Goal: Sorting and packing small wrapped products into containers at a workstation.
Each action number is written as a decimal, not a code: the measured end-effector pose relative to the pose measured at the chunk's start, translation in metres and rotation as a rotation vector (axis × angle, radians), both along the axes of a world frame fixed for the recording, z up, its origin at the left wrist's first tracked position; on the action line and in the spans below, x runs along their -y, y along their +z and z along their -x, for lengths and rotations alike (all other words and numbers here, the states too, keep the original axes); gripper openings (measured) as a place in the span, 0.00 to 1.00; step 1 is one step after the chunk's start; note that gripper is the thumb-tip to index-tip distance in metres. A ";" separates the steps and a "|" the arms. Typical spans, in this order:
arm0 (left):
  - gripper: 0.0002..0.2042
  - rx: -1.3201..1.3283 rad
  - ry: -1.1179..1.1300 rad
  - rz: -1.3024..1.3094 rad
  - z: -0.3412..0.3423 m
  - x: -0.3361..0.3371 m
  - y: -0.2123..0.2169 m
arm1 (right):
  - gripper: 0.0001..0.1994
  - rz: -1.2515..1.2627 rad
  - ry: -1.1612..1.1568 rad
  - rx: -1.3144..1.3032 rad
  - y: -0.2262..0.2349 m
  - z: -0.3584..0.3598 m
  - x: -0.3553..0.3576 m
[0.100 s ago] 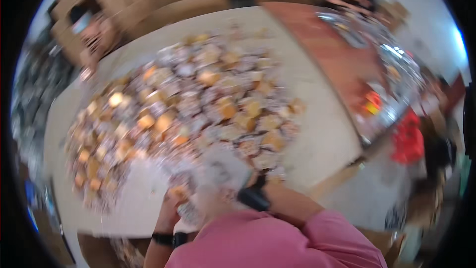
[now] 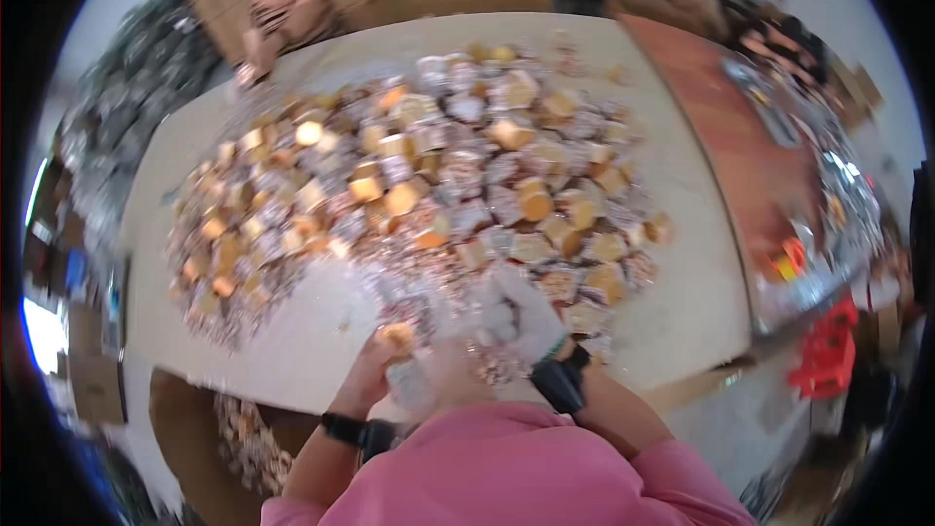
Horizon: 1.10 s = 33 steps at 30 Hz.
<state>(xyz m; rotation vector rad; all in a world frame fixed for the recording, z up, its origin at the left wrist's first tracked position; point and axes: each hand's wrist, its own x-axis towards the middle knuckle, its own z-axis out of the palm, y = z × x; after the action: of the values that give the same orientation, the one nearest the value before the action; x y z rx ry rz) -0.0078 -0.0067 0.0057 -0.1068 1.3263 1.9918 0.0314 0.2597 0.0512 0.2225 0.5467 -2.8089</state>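
Note:
A large heap of small clear-wrapped packs (image 2: 467, 170), many with orange or golden faces, covers much of the pale table (image 2: 691, 263). My left hand (image 2: 368, 368) is bare at the heap's near edge, its fingers curled. A small orange-topped piece (image 2: 397, 335) is at its fingertips and a whitish packet (image 2: 411, 385) beside it; blur hides which it grips. To the right, my right hand (image 2: 531, 317) wears a white glove over the heap's near side. Its fingers are smeared by motion, and whether they hold anything is unclear. Dark bands circle both wrists.
An open cardboard box (image 2: 185, 429) with small packs inside stands below the table's near left edge. Another person (image 2: 282, 15) is at the far left. A reddish-brown board (image 2: 701, 117) with clear plastic lies on the right, near a red plastic item (image 2: 825, 351).
The whole view has shifted, so the table and heap appear farther right and more of the box shows. My right hand's glove is more distinct; the left hand stays near the heap's edge.

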 end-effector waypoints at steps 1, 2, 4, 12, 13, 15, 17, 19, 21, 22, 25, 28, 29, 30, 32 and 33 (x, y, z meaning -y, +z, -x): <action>0.24 0.017 0.040 -0.055 -0.005 0.007 -0.003 | 0.19 0.018 0.013 0.055 0.000 0.000 0.010; 0.24 0.019 0.075 -0.101 -0.009 0.011 -0.007 | 0.20 -0.068 0.012 0.064 -0.005 -0.002 0.015; 0.24 0.029 0.120 -0.190 -0.020 0.021 -0.014 | 0.19 -0.122 0.054 0.151 -0.014 -0.010 0.019; 0.23 0.187 1.049 -0.541 -0.077 0.234 -0.022 | 0.18 -0.074 0.060 0.242 -0.045 -0.004 0.001; 0.24 0.116 1.251 -0.336 -0.089 0.262 -0.010 | 0.18 -0.108 0.040 0.258 -0.044 -0.004 0.003; 0.28 -0.047 1.366 -0.110 -0.126 0.336 -0.012 | 0.19 -0.154 0.022 0.271 -0.041 -0.004 0.006; 0.33 0.198 1.600 0.027 -0.138 0.356 -0.017 | 0.21 -0.173 -0.001 0.269 -0.040 -0.002 0.008; 0.30 0.154 1.458 0.163 -0.143 0.348 -0.043 | 0.20 -0.203 -0.013 0.260 -0.032 -0.001 0.009; 0.25 0.189 1.308 0.291 -0.125 0.312 -0.057 | 0.19 -0.213 -0.075 0.277 -0.030 -0.004 -0.001; 0.23 0.226 1.217 0.351 -0.111 0.286 -0.065 | 0.14 -0.144 -0.094 0.344 -0.033 -0.006 -0.010; 0.16 0.233 0.864 0.314 -0.078 0.188 -0.072 | 0.10 -0.315 -0.129 0.139 -0.024 -0.006 -0.029; 0.15 -0.008 0.323 0.574 -0.057 0.090 -0.048 | 0.07 -0.306 -0.188 0.126 -0.006 -0.008 -0.056; 0.16 -0.119 0.134 0.658 -0.052 0.069 -0.053 | 0.07 -0.350 -0.260 0.140 -0.003 -0.013 -0.069; 0.16 -0.288 0.000 0.614 -0.050 0.050 -0.059 | 0.07 -0.392 -0.327 0.153 -0.001 -0.018 -0.080; 0.16 -0.388 -0.280 0.648 -0.046 0.004 -0.039 | 0.06 -0.414 -0.458 0.183 -0.002 -0.033 -0.108; 0.16 -0.439 -0.417 0.665 -0.046 -0.020 -0.019 | 0.06 -0.465 -0.486 0.161 -0.007 -0.043 -0.126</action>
<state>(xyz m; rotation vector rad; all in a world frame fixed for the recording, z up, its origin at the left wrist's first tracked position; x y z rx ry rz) 0.0377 0.0133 -0.0131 0.2929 2.0582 1.2029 0.0748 0.3859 0.0445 0.7580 1.2469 -3.0206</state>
